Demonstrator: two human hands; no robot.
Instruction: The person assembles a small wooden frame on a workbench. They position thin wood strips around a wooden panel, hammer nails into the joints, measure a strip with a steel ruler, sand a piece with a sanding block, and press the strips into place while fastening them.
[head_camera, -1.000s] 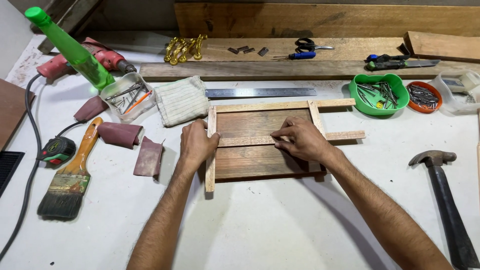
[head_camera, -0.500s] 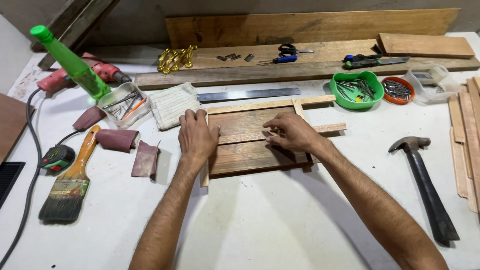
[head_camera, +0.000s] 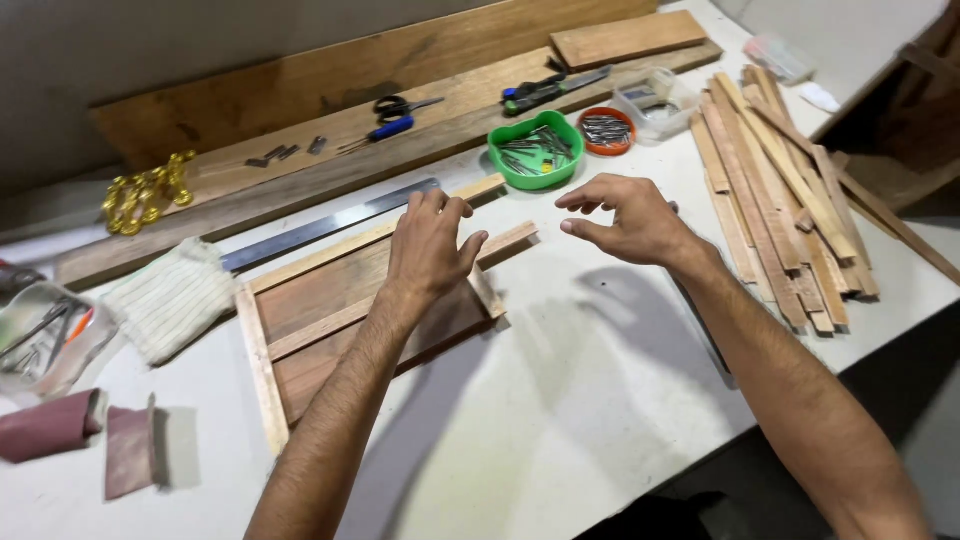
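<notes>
Left hand (head_camera: 428, 243) resting flat on the wooden frame (head_camera: 330, 315), grip open, right hand (head_camera: 628, 218) hovering over the tabletop (head_camera: 560, 400), fingers half-curled, holding nothing, wooden slats (head_camera: 780, 180) lying at right

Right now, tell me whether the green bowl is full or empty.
Partly filled. The green bowl holds a loose scatter of metal nails, with bare green inside wall showing above them.

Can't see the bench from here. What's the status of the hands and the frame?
Left hand open, resting on wooden frame. Right hand open, empty, hovering beside the frame near green bowl. Frame flat on table; nothing on it.
</notes>
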